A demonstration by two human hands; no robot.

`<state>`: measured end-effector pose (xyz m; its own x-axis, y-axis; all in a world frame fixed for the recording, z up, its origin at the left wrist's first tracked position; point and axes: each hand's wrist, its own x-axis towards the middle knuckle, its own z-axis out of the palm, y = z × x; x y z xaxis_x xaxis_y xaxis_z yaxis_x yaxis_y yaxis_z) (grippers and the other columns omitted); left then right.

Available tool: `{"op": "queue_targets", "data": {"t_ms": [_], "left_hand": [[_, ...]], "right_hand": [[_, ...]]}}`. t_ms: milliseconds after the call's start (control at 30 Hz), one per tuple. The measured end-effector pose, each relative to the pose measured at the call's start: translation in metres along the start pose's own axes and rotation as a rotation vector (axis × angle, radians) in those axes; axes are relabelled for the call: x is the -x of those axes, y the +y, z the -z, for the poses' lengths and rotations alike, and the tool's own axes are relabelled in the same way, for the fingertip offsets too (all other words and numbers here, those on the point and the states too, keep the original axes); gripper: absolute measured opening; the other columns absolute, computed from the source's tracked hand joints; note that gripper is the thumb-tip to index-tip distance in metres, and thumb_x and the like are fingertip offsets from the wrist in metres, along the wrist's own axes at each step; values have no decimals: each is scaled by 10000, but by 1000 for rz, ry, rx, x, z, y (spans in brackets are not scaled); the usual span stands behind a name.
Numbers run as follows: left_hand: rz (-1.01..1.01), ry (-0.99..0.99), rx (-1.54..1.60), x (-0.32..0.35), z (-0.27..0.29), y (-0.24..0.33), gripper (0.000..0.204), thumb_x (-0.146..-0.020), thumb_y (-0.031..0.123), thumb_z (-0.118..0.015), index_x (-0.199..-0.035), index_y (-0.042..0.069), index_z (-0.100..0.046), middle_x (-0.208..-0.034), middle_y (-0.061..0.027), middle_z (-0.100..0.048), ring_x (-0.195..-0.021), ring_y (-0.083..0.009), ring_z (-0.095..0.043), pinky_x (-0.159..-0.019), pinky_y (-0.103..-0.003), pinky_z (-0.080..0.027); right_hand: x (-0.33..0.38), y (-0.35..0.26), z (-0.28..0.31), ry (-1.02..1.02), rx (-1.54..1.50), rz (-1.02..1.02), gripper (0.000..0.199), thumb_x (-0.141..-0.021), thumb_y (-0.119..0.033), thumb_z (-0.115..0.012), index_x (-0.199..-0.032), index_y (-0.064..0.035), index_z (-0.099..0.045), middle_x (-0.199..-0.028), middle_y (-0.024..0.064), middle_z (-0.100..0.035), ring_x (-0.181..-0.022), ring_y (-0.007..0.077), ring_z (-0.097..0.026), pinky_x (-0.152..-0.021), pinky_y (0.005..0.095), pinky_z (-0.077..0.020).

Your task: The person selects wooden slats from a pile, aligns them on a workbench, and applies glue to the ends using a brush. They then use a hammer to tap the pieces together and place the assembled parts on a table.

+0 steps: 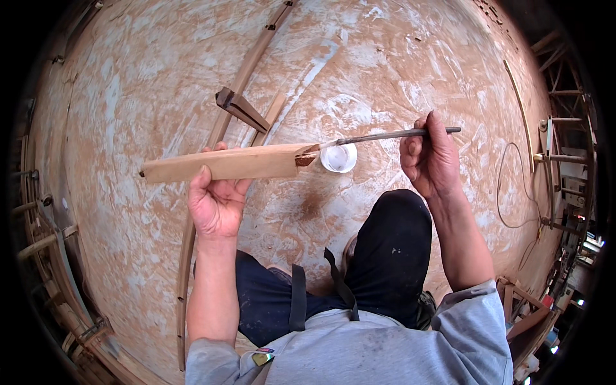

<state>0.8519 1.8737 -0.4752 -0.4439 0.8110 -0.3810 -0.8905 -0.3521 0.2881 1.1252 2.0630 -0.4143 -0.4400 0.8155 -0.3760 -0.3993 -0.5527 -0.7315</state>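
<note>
My left hand grips a pale, planed piece of wood from below, fingers behind it and thumb in front. The wood lies nearly level, and its right end is cut to a reddish-brown joint. In my right hand, a thin dark stick is pinched between thumb and fingers. Its whitish tip reaches the cut end of the wood; whether it touches there I cannot tell for sure. Just behind that end, on the floor, stands a small round white tub with white stuff inside.
Beyond the wood, a long curved wooden rail runs across the dusty, white-smeared floor, with a short dark-ended wooden piece across it. Wooden frames line the right side, near a loose cord. More wooden parts stand at left.
</note>
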Motion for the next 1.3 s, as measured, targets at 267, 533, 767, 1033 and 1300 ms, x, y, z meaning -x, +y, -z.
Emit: {"op": "queue_targets", "data": {"t_ms": [267,533,767,1033,1300], "left_hand": [[-5,-32,-34,2,0,0,364,-812,95,-634,-1165,64,-552,-1269,-124,-542,-1220,-326,-488,-1018,-583,-390],[7,-18,-9,4,3,4,349,-816,96,-625,-1158,73,-560,-1249,-121,-555,-1209,-323,-498,-1002,-579,-406],[9,-21,-4,6,4,6,349,-818,99,-631,-1157,59,-562,-1258,-129,-554,-1225,-326,-483,-1026,-580,-381],[-2,-2,-12,7,4,9,366,-819,99,-627,-1172,53,-546,-1262,-131,-549,-1226,-330,-481,-1037,-575,-371],[-3,-32,15,5,3,9,371,-824,102,-618,-1182,51,-532,-1264,-126,-542,-1235,-326,-471,-1034,-574,-377]], "right_hand": [[-5,5,-15,-23,18,-36,302,-966,-345,-489,-858,-62,-486,-549,77,-551,-389,160,-503,-304,260,-379],[-8,6,-20,-11,94,-21,310,-964,-347,-496,-832,-66,-490,-539,71,-542,-381,151,-496,-303,247,-374],[-1,7,-35,17,128,-44,309,-956,-357,-508,-846,-69,-485,-555,64,-542,-386,151,-495,-299,248,-360],[-11,5,-5,-17,37,4,292,-966,-348,-490,-851,-81,-496,-560,62,-554,-415,155,-520,-315,250,-386],[-25,11,15,59,170,33,282,-968,-324,-491,-861,-63,-496,-577,79,-557,-399,152,-501,-311,249,-369]]}}
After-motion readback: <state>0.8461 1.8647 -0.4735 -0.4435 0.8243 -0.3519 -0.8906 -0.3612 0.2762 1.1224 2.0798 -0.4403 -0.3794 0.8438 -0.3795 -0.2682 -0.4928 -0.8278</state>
